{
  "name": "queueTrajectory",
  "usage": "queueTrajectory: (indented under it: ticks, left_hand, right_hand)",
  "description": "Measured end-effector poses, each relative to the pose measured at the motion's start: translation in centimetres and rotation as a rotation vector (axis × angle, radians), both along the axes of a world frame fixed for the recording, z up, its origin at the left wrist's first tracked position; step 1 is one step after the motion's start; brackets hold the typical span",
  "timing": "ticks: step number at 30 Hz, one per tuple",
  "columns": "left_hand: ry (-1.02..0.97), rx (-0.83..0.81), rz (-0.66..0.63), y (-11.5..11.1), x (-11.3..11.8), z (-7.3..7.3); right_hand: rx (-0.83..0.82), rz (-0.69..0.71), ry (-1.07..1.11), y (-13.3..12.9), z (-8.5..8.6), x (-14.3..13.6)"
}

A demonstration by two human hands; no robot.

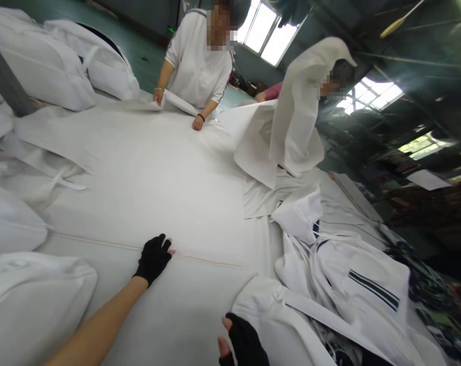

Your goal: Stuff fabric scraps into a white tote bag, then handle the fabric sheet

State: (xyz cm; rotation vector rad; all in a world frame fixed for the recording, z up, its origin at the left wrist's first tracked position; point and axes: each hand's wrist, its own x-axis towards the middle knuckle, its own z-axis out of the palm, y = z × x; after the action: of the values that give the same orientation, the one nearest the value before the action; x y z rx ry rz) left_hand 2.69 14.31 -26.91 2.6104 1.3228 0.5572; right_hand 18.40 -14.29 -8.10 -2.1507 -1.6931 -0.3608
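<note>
A large white fabric sheet (pixel 157 173) covers the table, with a faint seam line running across it. My left hand (pixel 154 258), in a black fingerless glove, lies flat on the sheet at that seam, fingers apart. My right hand (pixel 240 341), gloved the same way, hovers at the bottom edge beside a folded white fabric piece (pixel 268 310), holding nothing that I can see.
Across the table a person in a white shirt (pixel 200 66) presses both hands on the sheet's far edge. A second person (pixel 329 81) lifts a white piece (pixel 295 117). Stuffed white bags (pixel 55 66) sit at left. White garments with dark stripes (pixel 352 274) are heaped at right.
</note>
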Motion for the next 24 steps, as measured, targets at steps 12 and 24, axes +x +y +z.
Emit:
queueTrajectory:
  ticks: [12,24]
  left_hand:
    - [-0.139,0.104,0.09,-0.1,0.9,0.1]
    - [-0.318,0.248,0.298,0.1,3.0,-0.6]
  right_hand:
    - [-0.417,-0.077,0.259,26.1,-7.9,5.7]
    - [-0.76,-0.048,0.127,33.5,-12.1,1.5]
